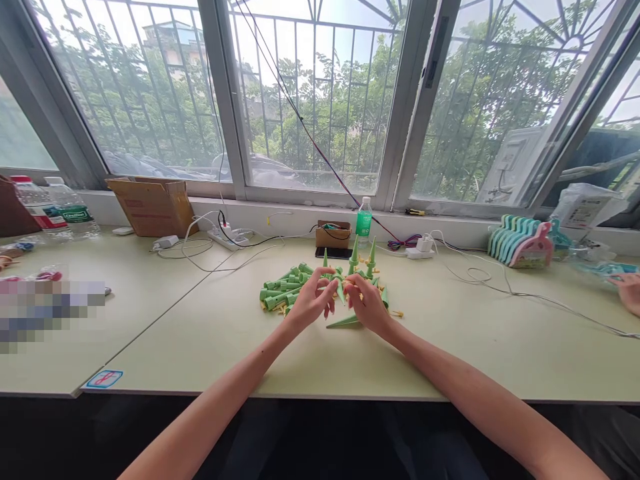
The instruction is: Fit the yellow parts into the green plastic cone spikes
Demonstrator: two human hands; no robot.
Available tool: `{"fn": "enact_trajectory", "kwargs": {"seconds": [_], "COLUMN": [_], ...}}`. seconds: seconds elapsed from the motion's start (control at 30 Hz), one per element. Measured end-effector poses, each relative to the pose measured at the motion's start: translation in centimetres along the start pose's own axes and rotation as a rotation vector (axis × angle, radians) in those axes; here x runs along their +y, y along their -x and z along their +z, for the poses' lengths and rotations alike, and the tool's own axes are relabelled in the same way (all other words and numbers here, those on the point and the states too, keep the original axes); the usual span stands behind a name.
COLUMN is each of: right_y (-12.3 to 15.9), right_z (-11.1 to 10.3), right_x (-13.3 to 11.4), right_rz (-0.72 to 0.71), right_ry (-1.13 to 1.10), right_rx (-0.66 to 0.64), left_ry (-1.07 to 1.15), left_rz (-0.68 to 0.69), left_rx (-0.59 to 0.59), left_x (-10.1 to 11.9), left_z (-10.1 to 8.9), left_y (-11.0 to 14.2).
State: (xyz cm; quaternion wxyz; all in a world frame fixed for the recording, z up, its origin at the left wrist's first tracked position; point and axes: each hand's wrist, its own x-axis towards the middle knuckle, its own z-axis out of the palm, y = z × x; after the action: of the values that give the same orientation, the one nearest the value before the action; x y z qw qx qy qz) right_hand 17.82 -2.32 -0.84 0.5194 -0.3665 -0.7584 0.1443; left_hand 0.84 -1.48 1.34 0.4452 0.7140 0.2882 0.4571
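My left hand point(313, 299) and my right hand point(367, 303) meet over a heap of green plastic parts point(286, 288) on the pale green table point(210, 333). Both pinch a small green cone-shaped spike point(341, 291) between their fingertips. Another green cone spike point(345, 322) lies flat just under my right hand. Three green cones point(355, 257) stand upright behind the hands. Small yellow pieces point(395, 312) lie scattered beside the heap.
A cardboard box point(153, 205), water bottles point(55, 208), a power strip with cables point(227, 239), a small box on a phone point(333, 237) and a green bottle point(364, 220) line the window sill side. Stacked pastel trays point(520, 241) stand at right. Another person's hand point(627, 291) shows at the right edge.
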Motion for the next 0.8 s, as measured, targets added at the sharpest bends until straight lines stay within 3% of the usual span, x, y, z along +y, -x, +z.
{"fn": "enact_trajectory", "kwargs": {"seconds": [0.23, 0.53, 0.8], "right_y": [-0.03, -0.08, -0.07], "right_z": [-0.09, 0.1, 0.24], "right_x": [-0.1, -0.13, -0.33], "right_rz": [0.034, 0.106, 0.135], "right_ry": [-0.018, -0.001, -0.029], "right_rx": [-0.006, 0.024, 0.035], "left_ry": [-0.011, -0.319, -0.397], "left_rz": [0.014, 0.098, 0.158], "left_rx": [0.007, 0.025, 0.026], "left_x": [-0.54, -0.73, -0.39], "left_z": [-0.05, 0.0, 0.09], "left_y": [-0.03, 0.19, 0.34]}}
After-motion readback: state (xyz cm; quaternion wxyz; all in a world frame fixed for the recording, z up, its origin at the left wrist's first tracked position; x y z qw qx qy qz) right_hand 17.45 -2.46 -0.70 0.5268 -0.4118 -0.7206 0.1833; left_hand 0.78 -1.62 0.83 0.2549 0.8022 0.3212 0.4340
